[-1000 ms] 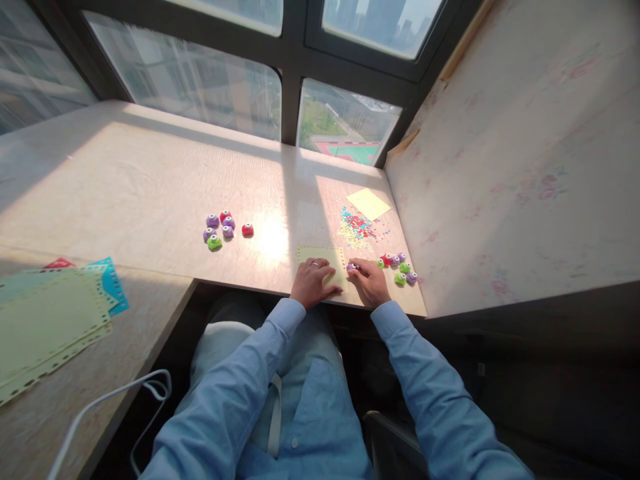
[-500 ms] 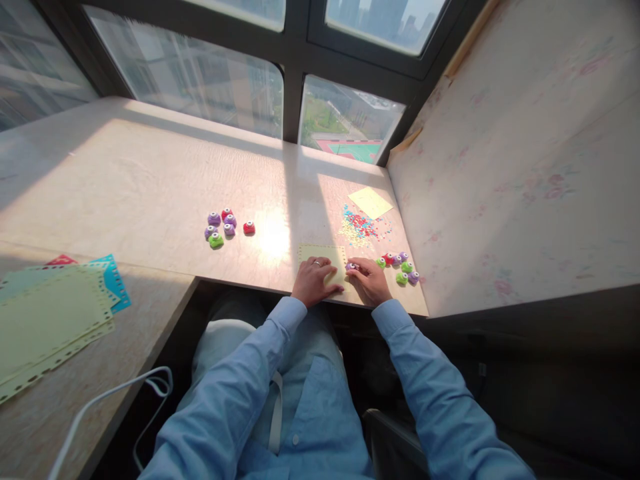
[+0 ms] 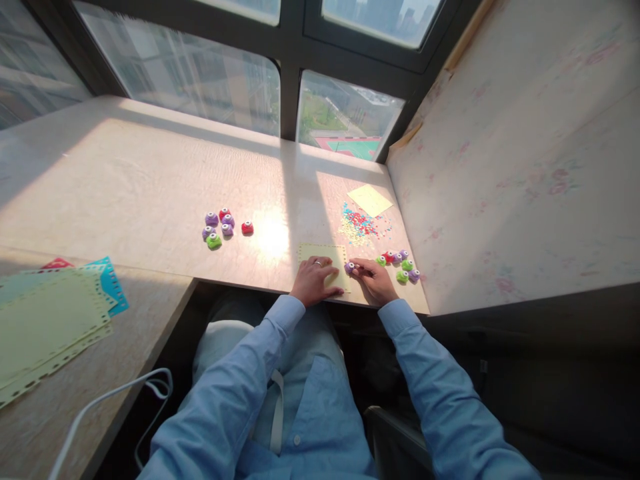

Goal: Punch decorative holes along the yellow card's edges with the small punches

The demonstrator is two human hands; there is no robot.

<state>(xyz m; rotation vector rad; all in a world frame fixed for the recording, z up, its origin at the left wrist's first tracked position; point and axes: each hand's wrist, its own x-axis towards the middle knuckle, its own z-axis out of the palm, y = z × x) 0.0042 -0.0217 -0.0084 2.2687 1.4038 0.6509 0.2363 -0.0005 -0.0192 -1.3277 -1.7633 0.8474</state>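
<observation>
My left hand (image 3: 313, 280) lies flat with its fingers spread on a pale green sheet of paper (image 3: 320, 255) near the front edge of the window-side table (image 3: 150, 180). My right hand (image 3: 376, 280) is closed on a small purple craft punch (image 3: 349, 267) at the sheet's right edge. The sheet's far and right edges show a row of small punched holes. Just right of that hand lies a cluster of small punches (image 3: 400, 263) in red, purple and green.
A second group of punches (image 3: 220, 227) sits at mid-table, with one red punch (image 3: 247, 228) beside it. Coloured paper confetti (image 3: 359, 225) and a yellow paper square (image 3: 370, 199) lie further back. Punched sheets (image 3: 45, 320) are stacked on the left desk, a white cable (image 3: 100, 400) below.
Both hands stay on the sheet and the punch. The right hand and its sleeve have shifted very slightly to the right; the camera view moved a little.
</observation>
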